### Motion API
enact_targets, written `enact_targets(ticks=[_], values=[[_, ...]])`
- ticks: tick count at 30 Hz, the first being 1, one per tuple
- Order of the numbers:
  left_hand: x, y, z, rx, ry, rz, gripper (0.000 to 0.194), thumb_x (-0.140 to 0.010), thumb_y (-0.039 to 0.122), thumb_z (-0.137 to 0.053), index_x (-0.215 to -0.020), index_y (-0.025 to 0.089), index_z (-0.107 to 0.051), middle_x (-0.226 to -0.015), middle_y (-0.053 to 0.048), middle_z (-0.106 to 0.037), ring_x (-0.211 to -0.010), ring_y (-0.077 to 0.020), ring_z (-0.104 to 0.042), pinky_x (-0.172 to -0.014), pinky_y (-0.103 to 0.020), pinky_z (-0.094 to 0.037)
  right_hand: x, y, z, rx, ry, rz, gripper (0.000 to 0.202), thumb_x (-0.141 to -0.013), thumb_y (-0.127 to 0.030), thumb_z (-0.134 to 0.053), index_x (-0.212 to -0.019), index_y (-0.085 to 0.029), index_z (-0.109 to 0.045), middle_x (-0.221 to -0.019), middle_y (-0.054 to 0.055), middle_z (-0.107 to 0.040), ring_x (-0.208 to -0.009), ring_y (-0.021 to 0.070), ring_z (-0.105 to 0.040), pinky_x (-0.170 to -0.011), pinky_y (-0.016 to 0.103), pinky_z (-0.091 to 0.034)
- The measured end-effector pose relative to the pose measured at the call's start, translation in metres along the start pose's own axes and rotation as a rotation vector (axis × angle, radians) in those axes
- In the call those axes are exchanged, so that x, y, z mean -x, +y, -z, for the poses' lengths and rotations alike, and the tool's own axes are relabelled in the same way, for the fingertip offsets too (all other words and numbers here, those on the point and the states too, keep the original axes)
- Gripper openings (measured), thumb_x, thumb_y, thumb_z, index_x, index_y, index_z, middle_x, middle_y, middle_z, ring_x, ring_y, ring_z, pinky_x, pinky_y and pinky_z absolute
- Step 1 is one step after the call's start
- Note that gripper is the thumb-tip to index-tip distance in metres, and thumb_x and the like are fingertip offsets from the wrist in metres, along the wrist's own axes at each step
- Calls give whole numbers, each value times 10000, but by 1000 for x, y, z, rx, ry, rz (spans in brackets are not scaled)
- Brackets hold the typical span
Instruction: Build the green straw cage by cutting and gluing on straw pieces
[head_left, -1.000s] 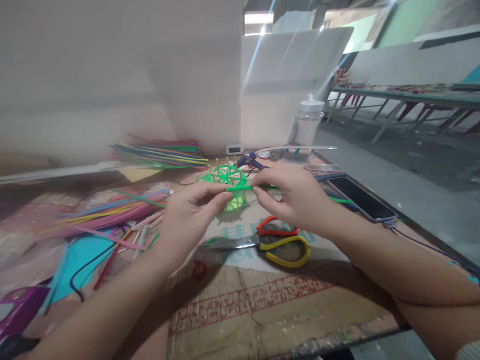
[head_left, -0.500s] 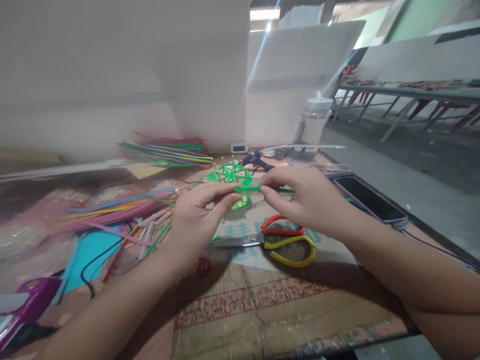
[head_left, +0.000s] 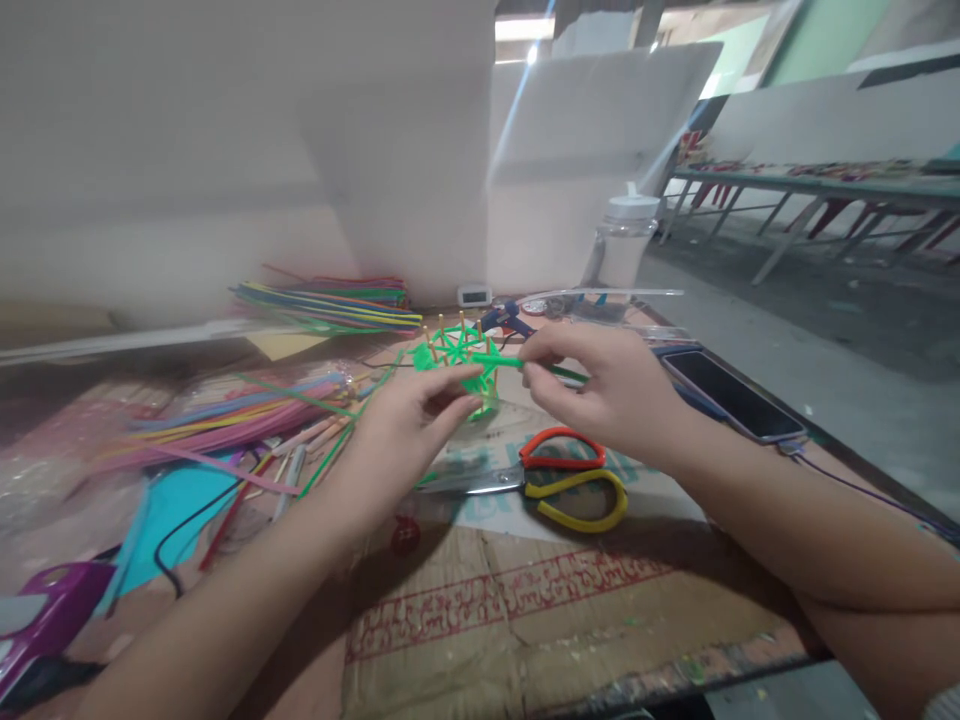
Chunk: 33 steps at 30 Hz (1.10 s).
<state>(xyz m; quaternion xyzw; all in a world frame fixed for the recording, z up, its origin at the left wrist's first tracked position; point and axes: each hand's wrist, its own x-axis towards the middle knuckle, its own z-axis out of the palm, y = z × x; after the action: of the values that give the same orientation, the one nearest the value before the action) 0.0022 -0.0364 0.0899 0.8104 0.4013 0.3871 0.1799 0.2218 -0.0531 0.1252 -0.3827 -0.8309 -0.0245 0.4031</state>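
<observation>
My right hand (head_left: 596, 385) pinches a green pipe cleaner (head_left: 504, 361) between thumb and fingertips. One end points left, and the rest runs back under the palm. My left hand (head_left: 416, 415) is just below the free end, thumb and index finger apart, with nothing visible between them. Behind the fingers stands a green spoked frame (head_left: 459, 345) with several upright wooden sticks; the left fingers hide part of it. Scissors (head_left: 574, 500) with one red and one yellow handle lie below the hands, blades toward the left.
Bundled pipe cleaners (head_left: 322, 305) lie at the back left, with loose strips (head_left: 247, 425) nearer. A blue glue gun (head_left: 510, 318) and a water bottle (head_left: 624, 245) are at the back. A phone (head_left: 731, 393) lies right. A purple tool (head_left: 52, 610) sits front left, beside cardboard (head_left: 525, 640).
My left thumb and index finger have moved a little farther apart. The pipe cleaner's left end has risen slightly above the left fingertips, still held by my right hand.
</observation>
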Motion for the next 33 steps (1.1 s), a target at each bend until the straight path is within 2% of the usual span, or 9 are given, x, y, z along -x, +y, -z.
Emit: enact_targets(ticks=[3,7,9,11,13,18,22,26,33], values=[[-4,-13,-7,-198,-141,-4,203,-924,255,-633,-1100,230,-732,-947,-23,-778,-812,-200,-708,-718,-305,-530,-1,4,-3,-59,2,-17,123,-848,-180,-541,-792,-193,-650,-720,-10,-679,-667,143,-573,-720,306,-437],[1,-16,-9,-440,-166,-102,203,-951,168,-539,-1051,193,-714,-1014,-69,-759,-911,-232,-695,-794,-340,-520,-1,7,-7,-136,-75,-36,118,-846,-172,-537,-825,-187,-652,-755,-10,-680,-673,131,-568,-672,273,-412],[6,-7,-2,-496,-128,-161,227,-964,147,-487,-1043,183,-697,-999,-75,-743,-893,-232,-680,-782,-348,-519,-1,7,-9,-84,-132,-15,126,-849,-172,-532,-808,-180,-651,-749,3,-674,-695,143,-568,-672,277,-390],[11,5,5,-527,15,-228,212,-949,131,-490,-1011,163,-689,-964,-88,-728,-900,-245,-668,-787,-360,-520,-1,5,-11,-6,-194,18,135,-854,-171,-531,-786,-175,-647,-732,14,-664,-705,155,-558,-687,287,-370],[14,14,10,-496,118,-332,232,-947,138,-516,-1122,145,-667,-1053,-104,-723,-979,-240,-663,-870,-363,-517,-1,3,-13,63,-240,51,143,-861,-172,-527,-778,-173,-643,-727,24,-661,-713,166,-550,-691,295,-350],[13,15,3,-474,136,-467,192,-951,187,-578,-1102,138,-685,-1040,-100,-724,-960,-234,-643,-892,-377,-502,3,2,-21,171,-245,167,166,-888,-175,-495,-835,-162,-652,-774,57,-691,-729,188,-559,-678,312,-319],[13,14,0,-418,125,-433,181,-951,193,-589,-1076,136,-706,-1012,-90,-734,-937,-227,-646,-872,-373,-494,5,3,-24,250,-152,192,222,-930,-209,-466,-843,-150,-663,-752,69,-695,-725,198,-576,-686,323,-331],[13,20,-1,-223,110,-302,173,-962,224,-587,-1054,176,-727,-1014,-58,-746,-952,-195,-671,-869,-335,-510,6,4,-24,283,-12,264,218,-925,-184,-469,-793,-152,-640,-694,55,-677,-691,190,-578,-690,323,-350],[11,17,-7,-34,113,-195,123,-923,253,-657,-1015,215,-730,-989,-23,-757,-897,-169,-691,-828,-296,-535,7,8,-28,353,58,325,263,-948,-153,-434,-764,-176,-621,-676,47,-669,-676,176,-567,-698,316,-361]])
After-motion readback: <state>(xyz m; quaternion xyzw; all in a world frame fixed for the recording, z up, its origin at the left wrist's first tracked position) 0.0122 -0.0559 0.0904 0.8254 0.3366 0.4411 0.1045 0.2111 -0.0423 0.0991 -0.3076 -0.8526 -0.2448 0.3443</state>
